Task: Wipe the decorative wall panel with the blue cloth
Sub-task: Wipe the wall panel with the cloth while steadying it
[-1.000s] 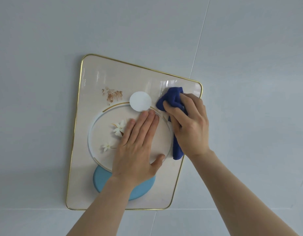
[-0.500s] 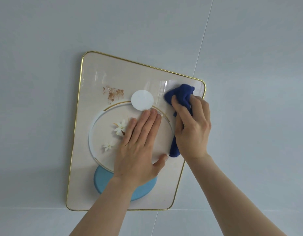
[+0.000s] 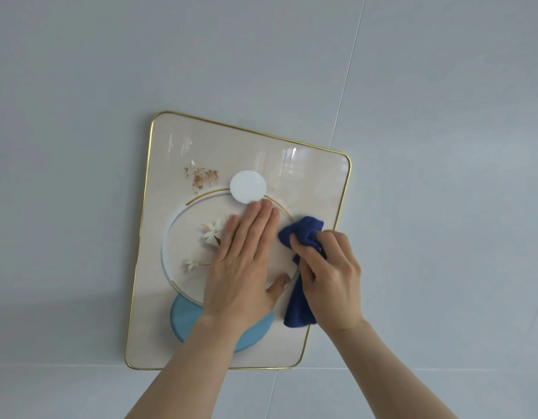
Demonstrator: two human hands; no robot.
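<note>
The decorative wall panel (image 3: 310, 176) is a glossy cream rectangle with a thin gold rim, printed with a large ring, white flowers, a white disc and a light blue disc. It hangs on a pale grey wall. My left hand (image 3: 243, 264) lies flat on the ring, fingers together and pointing up, holding nothing. My right hand (image 3: 331, 279) grips the bunched dark blue cloth (image 3: 302, 237) and presses it against the panel's right side, about halfway down. A tail of the cloth hangs below my palm.
A brown mottled patch (image 3: 201, 176) sits in the panel's upper left area. The pale grey wall (image 3: 443, 146) around the panel has thin seam lines, one running diagonally at upper right and one horizontally below the panel.
My right hand has slid the blue cloth down from the panel's upper right corner to the middle of its right side. My left hand has stayed flat on the ring.
</note>
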